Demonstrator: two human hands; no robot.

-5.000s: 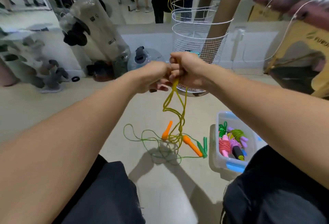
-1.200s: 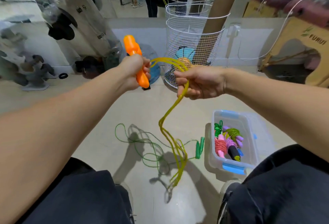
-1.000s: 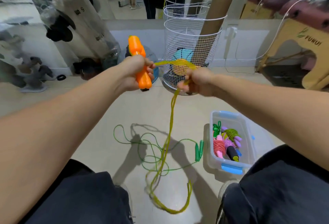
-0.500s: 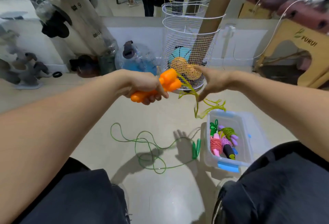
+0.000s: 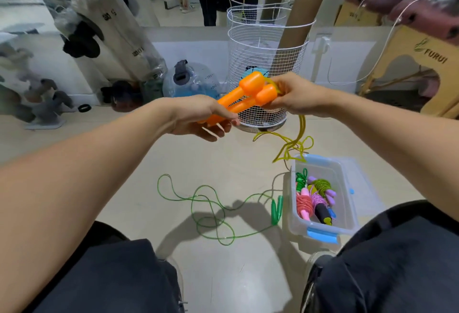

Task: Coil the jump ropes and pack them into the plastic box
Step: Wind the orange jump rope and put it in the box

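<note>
Now, step in hand: winding the yellow cord (image 5: 293, 142) round the paired orange handles (image 5: 244, 97), as I judge it.
Left hand (image 5: 198, 118): fingers curled under the thin ends of the handles, gripping both together at about 8 o'clock of the pair.
Right hand (image 5: 295, 96): closed over the fat ends, at 2 o'clock of the pair; the cord seems pinched there, though the fingers hide the exact contact.
Long axis: the handles run from 8 o'clock up to 2 o'clock, held between the two hands.
Cord: hangs slack from beneath the right hand toward 6 o'clock, its loops dangling just above the far rim of the plastic box (image 5: 347, 228).
Key relation: the loose cord lies on the right-hand side, so that hand is nearer to wrap it across the axis.
Box: on the floor at 5 o'clock of the hands, some coiled ropes already inside.
Left to do: green rope (image 5: 211, 213) lies uncoiled on the floor, its handles just beside the box.
</note>
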